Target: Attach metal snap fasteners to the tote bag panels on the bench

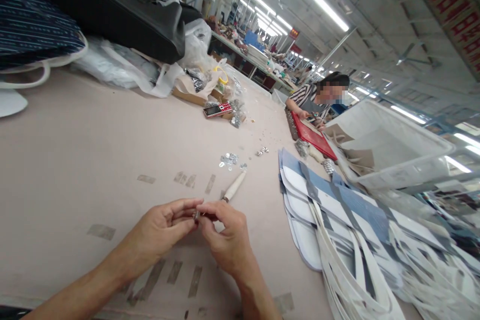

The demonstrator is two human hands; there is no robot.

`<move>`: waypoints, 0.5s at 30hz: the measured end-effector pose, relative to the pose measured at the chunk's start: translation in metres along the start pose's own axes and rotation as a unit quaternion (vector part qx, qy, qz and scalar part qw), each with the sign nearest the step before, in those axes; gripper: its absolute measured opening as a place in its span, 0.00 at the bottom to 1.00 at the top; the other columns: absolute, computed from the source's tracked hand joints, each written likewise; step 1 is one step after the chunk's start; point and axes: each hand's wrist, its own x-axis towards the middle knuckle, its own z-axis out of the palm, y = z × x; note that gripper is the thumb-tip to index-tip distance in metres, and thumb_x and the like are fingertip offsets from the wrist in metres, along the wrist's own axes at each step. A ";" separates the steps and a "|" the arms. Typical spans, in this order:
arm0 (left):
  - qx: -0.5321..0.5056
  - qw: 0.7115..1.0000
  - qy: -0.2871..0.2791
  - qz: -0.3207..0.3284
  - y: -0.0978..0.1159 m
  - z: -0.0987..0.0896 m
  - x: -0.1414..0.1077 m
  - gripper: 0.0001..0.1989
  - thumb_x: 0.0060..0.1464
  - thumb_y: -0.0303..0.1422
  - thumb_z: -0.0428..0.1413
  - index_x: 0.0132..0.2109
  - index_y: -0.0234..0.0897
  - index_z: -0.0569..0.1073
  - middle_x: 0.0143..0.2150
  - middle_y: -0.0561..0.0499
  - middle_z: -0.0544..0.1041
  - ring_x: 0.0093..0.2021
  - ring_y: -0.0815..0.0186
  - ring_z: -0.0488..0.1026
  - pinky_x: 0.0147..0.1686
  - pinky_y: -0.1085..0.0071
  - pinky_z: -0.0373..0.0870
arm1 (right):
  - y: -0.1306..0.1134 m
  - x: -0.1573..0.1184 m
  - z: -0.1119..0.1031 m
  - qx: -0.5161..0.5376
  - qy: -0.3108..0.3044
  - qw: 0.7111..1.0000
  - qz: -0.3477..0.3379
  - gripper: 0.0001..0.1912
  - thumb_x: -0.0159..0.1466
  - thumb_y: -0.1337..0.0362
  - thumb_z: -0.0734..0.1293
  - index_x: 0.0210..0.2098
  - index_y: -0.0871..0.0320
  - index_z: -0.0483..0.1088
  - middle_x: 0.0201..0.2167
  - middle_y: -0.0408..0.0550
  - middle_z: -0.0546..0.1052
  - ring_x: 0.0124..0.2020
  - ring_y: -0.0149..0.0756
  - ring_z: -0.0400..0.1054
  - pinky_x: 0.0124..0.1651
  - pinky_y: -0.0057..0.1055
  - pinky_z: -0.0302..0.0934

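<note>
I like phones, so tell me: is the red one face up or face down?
Face up: the red phone shows its screen and keys.

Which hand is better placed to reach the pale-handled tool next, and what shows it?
Probably the right hand: the pale-handled tool lies just beyond its knuckles, while the left hand is farther away. Both hands' fingers meet at a small shiny piece, so the right might need to let go first.

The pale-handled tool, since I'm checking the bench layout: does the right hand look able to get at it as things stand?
Likely yes: the pale-handled tool lies just beyond the right hand, its handle uncovered, though that hand seems busy with a small metal piece.
</note>
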 end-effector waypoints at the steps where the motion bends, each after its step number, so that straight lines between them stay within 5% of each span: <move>1: -0.008 1.000 -0.007 -0.010 -0.001 -0.001 -0.001 0.29 0.34 0.49 0.76 0.45 0.43 0.87 0.44 0.46 0.88 0.48 0.52 0.86 0.54 0.61 0.83 | 0.000 0.000 0.001 0.003 0.003 1.000 0.009 0.14 0.64 0.75 0.68 0.43 0.56 0.82 0.38 0.49 0.87 0.37 0.34 0.81 0.43 0.26 0.73; 9: 0.106 0.993 0.012 0.049 -0.019 -0.007 -0.001 0.26 0.49 0.50 0.67 0.53 0.44 0.85 0.52 0.48 0.87 0.54 0.53 0.84 0.61 0.63 0.77 | -0.002 -0.002 0.007 -0.072 0.007 0.997 0.006 0.17 0.61 0.75 0.65 0.45 0.59 0.80 0.36 0.49 0.85 0.35 0.35 0.79 0.43 0.29 0.73; 15: 0.231 0.962 0.030 0.145 -0.016 -0.007 0.002 0.20 0.55 0.44 0.60 0.52 0.46 0.86 0.48 0.51 0.88 0.48 0.57 0.86 0.55 0.70 0.79 | 0.006 -0.003 0.019 -0.122 0.045 0.991 -0.035 0.17 0.59 0.75 0.62 0.44 0.58 0.77 0.36 0.50 0.83 0.37 0.38 0.79 0.42 0.32 0.74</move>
